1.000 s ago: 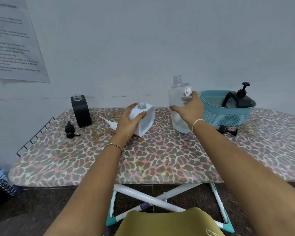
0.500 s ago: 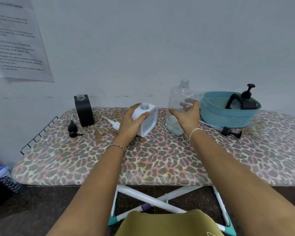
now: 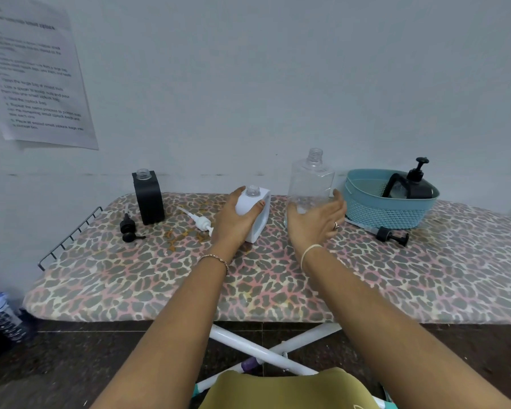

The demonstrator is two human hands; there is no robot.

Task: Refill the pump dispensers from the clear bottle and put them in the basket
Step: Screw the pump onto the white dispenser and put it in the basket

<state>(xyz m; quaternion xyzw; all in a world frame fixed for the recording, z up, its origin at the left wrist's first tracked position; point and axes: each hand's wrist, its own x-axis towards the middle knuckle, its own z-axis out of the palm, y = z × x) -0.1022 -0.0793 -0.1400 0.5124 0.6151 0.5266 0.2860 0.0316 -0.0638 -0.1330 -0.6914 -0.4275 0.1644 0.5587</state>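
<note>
My left hand [image 3: 233, 222] grips the uncapped white dispenser [image 3: 255, 209], which stands on the leopard-print board [image 3: 248, 284]. The clear bottle [image 3: 310, 181] stands upright just to its right, uncapped and nearly empty. My right hand [image 3: 316, 222] is in front of the bottle's base with its fingers spread, no longer wrapped round it. The white pump head [image 3: 199, 221] lies left of the white dispenser. A black dispenser [image 3: 148, 197] stands open at the left with its black pump [image 3: 129, 230] lying beside it. A teal basket [image 3: 390, 199] at the right holds a black pump dispenser [image 3: 413, 184].
Another black pump head [image 3: 387, 233] lies in front of the basket. A wire rack [image 3: 68, 237] sticks out at the board's left end. A wall with a printed sheet [image 3: 36, 78] rises right behind the board. A bottle [image 3: 3, 317] stands on the floor at the left.
My right hand set the clear bottle down upright beside the white dispenser and let go of it, its fingers spreading. My left hand kept its hold on the white dispenser.
</note>
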